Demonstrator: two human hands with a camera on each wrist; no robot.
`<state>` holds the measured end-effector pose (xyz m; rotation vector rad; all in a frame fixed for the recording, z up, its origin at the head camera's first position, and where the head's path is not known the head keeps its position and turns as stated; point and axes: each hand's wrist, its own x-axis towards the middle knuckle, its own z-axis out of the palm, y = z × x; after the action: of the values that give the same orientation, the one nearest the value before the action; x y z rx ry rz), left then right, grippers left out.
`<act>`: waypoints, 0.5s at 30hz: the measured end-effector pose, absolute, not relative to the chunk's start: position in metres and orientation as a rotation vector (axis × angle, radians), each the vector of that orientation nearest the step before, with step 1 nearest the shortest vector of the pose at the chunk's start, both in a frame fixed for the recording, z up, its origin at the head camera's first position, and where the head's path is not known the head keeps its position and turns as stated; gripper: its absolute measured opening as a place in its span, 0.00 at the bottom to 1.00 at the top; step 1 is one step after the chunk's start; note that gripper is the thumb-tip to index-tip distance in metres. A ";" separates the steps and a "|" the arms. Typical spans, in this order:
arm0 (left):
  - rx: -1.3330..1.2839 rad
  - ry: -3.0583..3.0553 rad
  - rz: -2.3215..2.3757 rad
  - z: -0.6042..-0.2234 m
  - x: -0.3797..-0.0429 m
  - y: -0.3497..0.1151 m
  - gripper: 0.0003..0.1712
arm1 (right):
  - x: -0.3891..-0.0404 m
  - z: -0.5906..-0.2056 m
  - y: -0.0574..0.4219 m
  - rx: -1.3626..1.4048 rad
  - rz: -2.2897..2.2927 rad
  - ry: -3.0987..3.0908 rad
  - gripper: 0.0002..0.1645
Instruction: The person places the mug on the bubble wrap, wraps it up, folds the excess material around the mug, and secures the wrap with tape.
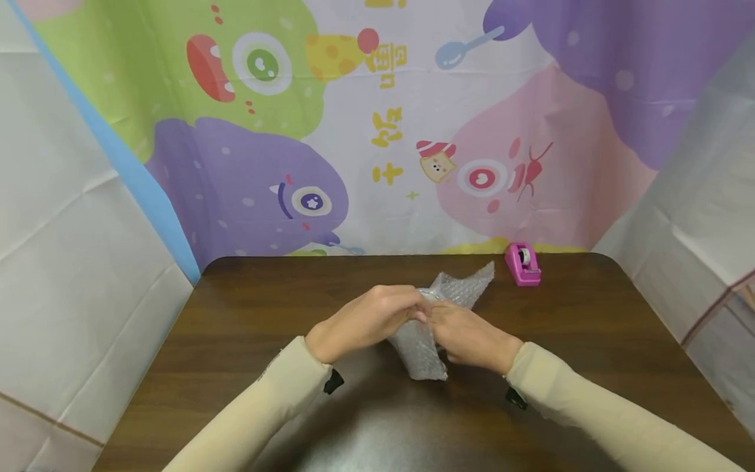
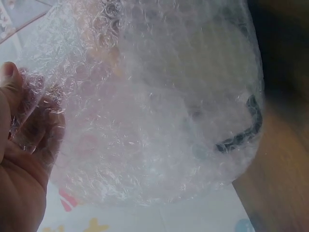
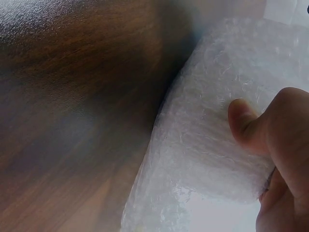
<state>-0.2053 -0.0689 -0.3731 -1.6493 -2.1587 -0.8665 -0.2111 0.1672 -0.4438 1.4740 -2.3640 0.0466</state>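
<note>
A clear sheet of bubble wrap [image 1: 415,354] stands over the middle of the table, one end reaching back to the right and another hanging toward the front. My left hand [image 1: 371,318] pinches its edge from the left. From the right, my right hand [image 1: 468,333] grips the wrap close beside the left fingertips. The left wrist view has the left hand [image 2: 21,181] at one border of the spread bubble wrap [image 2: 135,116], with a sleeve and a dark strap showing blurred through it. In the right wrist view the thumb of the right hand [image 3: 282,140] presses on the bubble wrap [image 3: 203,130], fingers behind.
A pink tape dispenser [image 1: 523,265] sits at the table's back edge, right of the bubble wrap. The dark brown wooden table [image 1: 236,341] meets a cartoon-printed curtain [image 1: 377,216] at the back. Pale wall panels [image 1: 71,262] rise on both sides.
</note>
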 end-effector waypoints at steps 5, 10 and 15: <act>-1.647 -2.178 -0.893 -0.372 -0.212 -0.064 0.07 | -0.212 -0.446 0.167 1.473 0.068 -2.334 0.36; -1.612 -2.192 -0.925 -0.374 -0.215 -0.061 0.07 | -0.213 -0.446 0.165 1.504 0.122 -2.305 0.22; -1.599 -2.188 -0.957 -0.375 -0.218 -0.058 0.06 | -0.212 -0.445 0.165 1.497 0.117 -2.296 0.20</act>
<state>-0.2181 -0.0582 -0.3750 -1.5990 -2.1881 -0.9572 -0.2115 0.1649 -0.4449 1.4972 -2.2963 0.1173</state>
